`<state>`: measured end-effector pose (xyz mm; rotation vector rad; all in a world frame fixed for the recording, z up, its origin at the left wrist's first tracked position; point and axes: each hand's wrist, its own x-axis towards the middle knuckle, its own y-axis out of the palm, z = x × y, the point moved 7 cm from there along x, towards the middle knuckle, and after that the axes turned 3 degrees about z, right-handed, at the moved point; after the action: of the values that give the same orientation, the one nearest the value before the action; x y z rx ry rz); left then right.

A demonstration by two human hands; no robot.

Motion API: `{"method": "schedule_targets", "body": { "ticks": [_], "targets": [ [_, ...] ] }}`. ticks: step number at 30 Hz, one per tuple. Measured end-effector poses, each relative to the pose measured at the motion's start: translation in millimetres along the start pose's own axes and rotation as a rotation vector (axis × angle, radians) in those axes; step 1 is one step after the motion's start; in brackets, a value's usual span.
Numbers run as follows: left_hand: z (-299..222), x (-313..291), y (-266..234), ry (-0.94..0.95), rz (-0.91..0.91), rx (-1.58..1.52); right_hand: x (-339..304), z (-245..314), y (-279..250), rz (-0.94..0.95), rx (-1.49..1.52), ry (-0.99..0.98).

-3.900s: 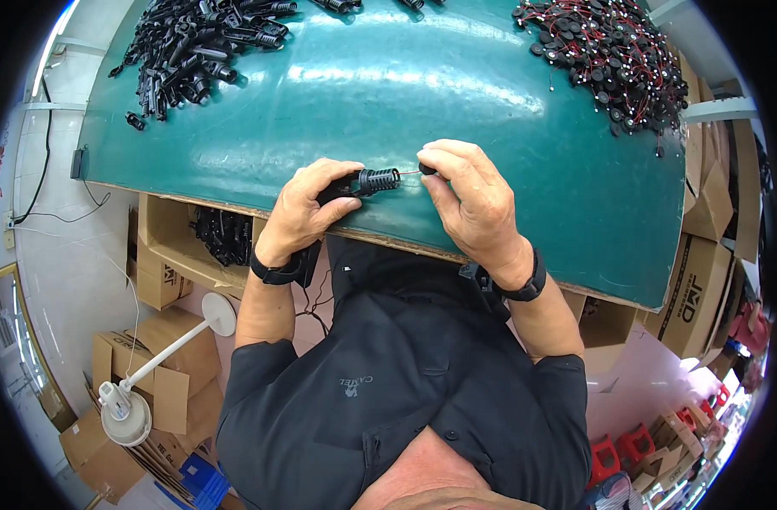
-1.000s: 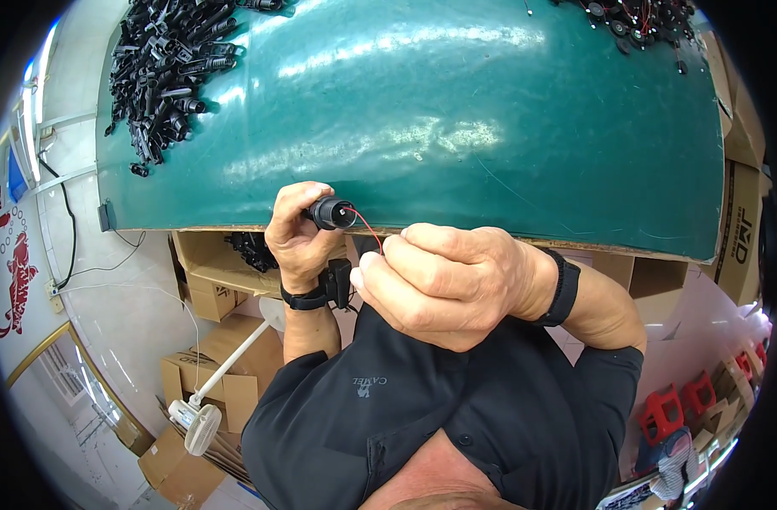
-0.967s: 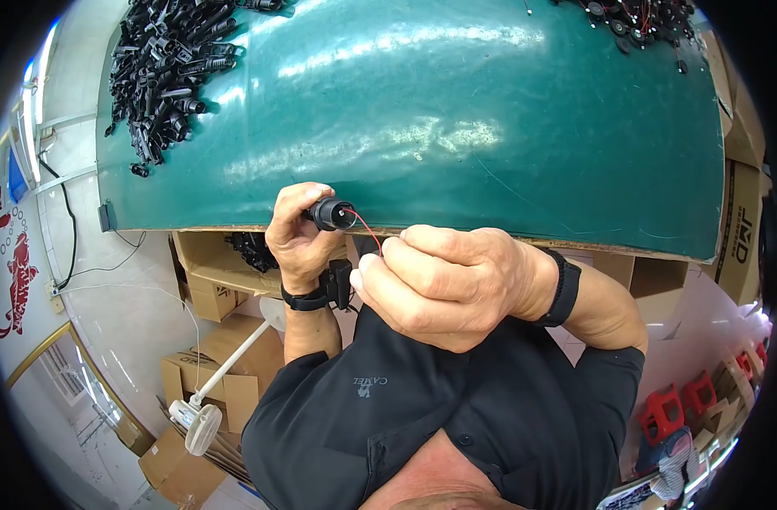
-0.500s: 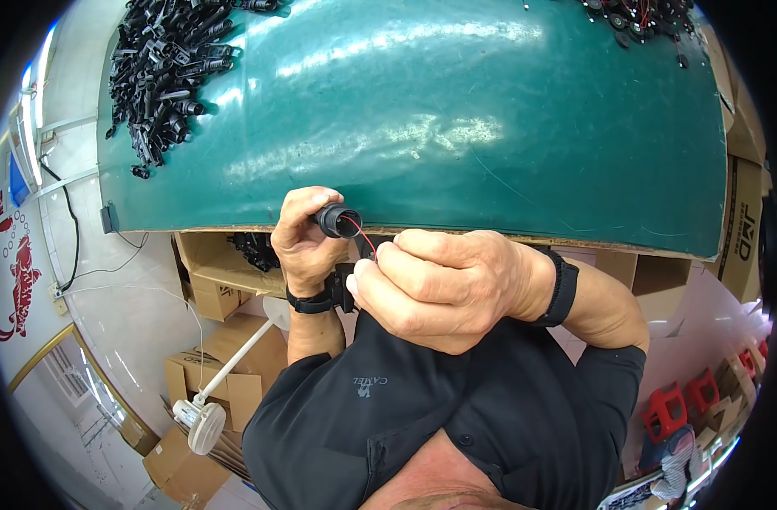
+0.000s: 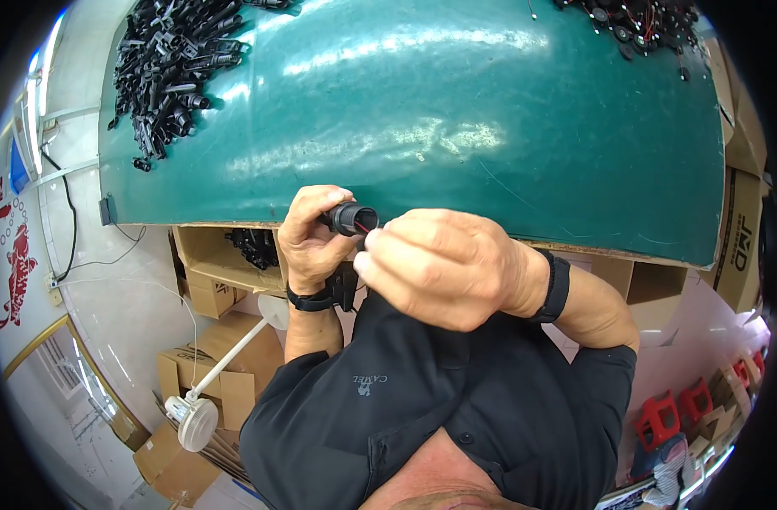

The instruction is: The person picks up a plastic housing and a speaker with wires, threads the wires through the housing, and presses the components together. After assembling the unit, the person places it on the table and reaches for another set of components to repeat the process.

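Observation:
My left hand (image 5: 309, 246) is closed around a black flashlight-like plastic tube (image 5: 348, 218) at the near edge of the table. The tube's open round end faces right, toward my other hand. Inside that mouth a short bit of thin red wire (image 5: 362, 228) shows. My right hand (image 5: 456, 263) is closed in a pinch just at the opening, with its fingertips on the wire. Anything else between those fingers is hidden behind them.
A green-topped table (image 5: 388, 102) spans the view. On its far left lies a heap of black plastic housings (image 5: 172, 72); small round black parts with red wires (image 5: 639, 25) are piled far right. Below the edge stand a carton of black parts (image 5: 252, 248) and a white fan (image 5: 197, 423).
My right hand has come up and closer to the tube's mouth. Less of the red wire shows outside the tube now. The left hand keeps its hold on the tube.

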<state>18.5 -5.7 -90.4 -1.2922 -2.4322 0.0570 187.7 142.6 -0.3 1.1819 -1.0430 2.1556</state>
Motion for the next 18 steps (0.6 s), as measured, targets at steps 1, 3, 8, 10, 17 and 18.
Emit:
{"method": "schedule_targets", "body": {
  "ticks": [1, 3, 8, 10, 17, 18],
  "targets": [
    [-1, 0, -1, 0.004, -0.01, 0.003, 0, -4, -1, -0.015, 0.026, 0.04],
    [-7, 2, 2, 0.001, 0.012, 0.042, -3, -10, -2, -0.002, 0.071, 0.101],
    [-19, 9, -1, 0.012, 0.072, 0.206, -11, -31, 4, 0.019, 0.221, 0.37],
    [-25, 12, -1, 0.021, 0.076, 0.217, -14, -36, 6, 0.028, 0.254, 0.429],
    [-34, 13, -3, 0.007, 0.168, 0.24, -33, -53, 18, 0.107, 0.552, 0.689],
    [-34, 13, -2, -0.001, 0.176, 0.229, -33, -53, 18, 0.115, 0.551, 0.686]
  ]
}}
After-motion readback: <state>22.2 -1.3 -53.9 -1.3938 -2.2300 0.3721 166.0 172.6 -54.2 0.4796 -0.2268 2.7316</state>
